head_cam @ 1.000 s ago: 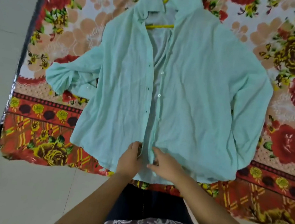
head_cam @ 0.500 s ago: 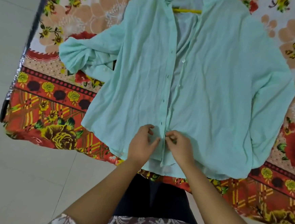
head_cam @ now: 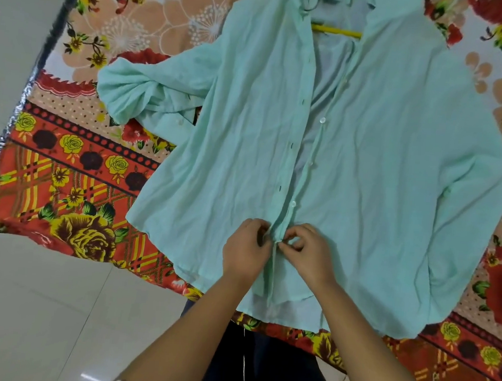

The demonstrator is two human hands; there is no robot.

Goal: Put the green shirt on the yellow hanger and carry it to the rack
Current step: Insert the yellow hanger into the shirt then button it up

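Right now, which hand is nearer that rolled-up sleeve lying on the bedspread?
Left. The left hand sits on the placket's sleeve side, below the rolled sleeve; the right hand is just beyond it, farther away.

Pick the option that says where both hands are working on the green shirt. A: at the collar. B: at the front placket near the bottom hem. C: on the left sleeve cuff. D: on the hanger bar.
B: the left hand and right hand pinch the button strip low on the green shirt, far from the yellow hanger.
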